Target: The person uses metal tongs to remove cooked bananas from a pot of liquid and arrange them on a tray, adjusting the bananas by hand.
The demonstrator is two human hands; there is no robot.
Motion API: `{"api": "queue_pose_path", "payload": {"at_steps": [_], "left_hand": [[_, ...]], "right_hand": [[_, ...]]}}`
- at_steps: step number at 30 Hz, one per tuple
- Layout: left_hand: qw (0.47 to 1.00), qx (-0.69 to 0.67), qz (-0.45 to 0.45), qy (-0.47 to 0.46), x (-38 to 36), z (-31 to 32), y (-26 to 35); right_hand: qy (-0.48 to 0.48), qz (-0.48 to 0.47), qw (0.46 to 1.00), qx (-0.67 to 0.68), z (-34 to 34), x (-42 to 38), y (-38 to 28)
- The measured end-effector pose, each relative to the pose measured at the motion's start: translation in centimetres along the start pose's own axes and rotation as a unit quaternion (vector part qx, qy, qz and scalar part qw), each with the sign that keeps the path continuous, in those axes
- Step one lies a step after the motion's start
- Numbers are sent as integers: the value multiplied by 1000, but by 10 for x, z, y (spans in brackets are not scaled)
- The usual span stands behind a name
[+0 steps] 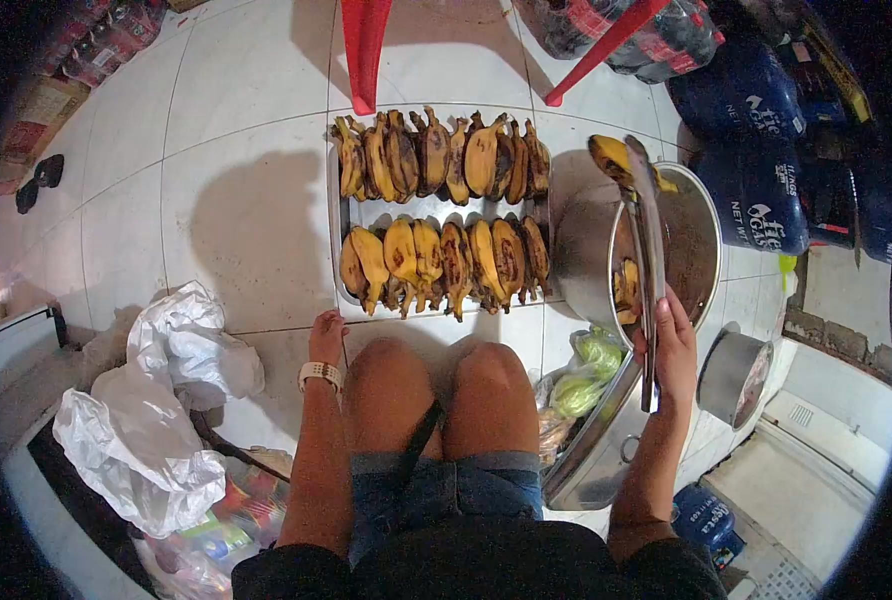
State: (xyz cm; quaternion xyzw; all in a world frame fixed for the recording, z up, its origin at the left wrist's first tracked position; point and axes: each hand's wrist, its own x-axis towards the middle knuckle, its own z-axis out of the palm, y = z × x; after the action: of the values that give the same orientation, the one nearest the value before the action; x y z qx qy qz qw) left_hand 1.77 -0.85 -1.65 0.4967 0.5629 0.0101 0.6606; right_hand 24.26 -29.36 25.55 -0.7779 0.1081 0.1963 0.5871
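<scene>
Right fingers [677,314] grip tongs [654,250], banana [609,155] near pot [583,245] rim; left fingers [328,321] near tray [370,213].

Bananas [481,160] on tray [376,213], pot [588,240] right

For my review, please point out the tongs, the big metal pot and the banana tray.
Tongs [654,240]: head view, middle of one arm.
Big metal pot [583,245]: head view, outer wall.
Banana tray [378,212]: head view, bare strip between the rows.

Head camera: worn on the head, facing forward and steeply down
Lap [396,505]: near, bottom centre
Tray [391,212]: mid-frame, beyond the lap
Floor [246,80]: wide view from above
</scene>
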Motion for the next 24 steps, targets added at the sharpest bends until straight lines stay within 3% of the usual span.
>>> {"api": "queue_pose_path", "payload": {"at_steps": [3, 6, 9, 13, 15, 17, 19, 21, 24], "left_hand": [[1000, 17, -9, -22, -2, 1, -1], [999, 28, -7, -38, 3, 2, -7], [999, 32, -36, -24, -2, 9, -1], [999, 13, -33, -35, -8, 9, 3], [998, 15, -37, -41, -7, 5, 4], [998, 19, -41, -37, -2, -1, -3], [998, 36, -34, -35, 2, -8, -4], [998, 51, -26, -36, 5, -13, -6], [997, 64, -12, -32, 11, -17, -12]], "right_hand": [[-10, 9, 997, -74, 7, 4, -3], [-69, 57, 994, 66, 25, 10, 4], [-47, 107, 983, 140, 56, 14, 10], [-62, 84, 986, 126, 73, 25, 21], [-55, 17, 994, -92, 66, 33, 19], [-79, -70, 955, -276, 48, 43, 9], [-103, -96, 893, -427, 28, 56, -7], [-137, -222, 782, -567, 12, 73, -23], [-166, -225, 742, -609, 9, 79, -46]]}}
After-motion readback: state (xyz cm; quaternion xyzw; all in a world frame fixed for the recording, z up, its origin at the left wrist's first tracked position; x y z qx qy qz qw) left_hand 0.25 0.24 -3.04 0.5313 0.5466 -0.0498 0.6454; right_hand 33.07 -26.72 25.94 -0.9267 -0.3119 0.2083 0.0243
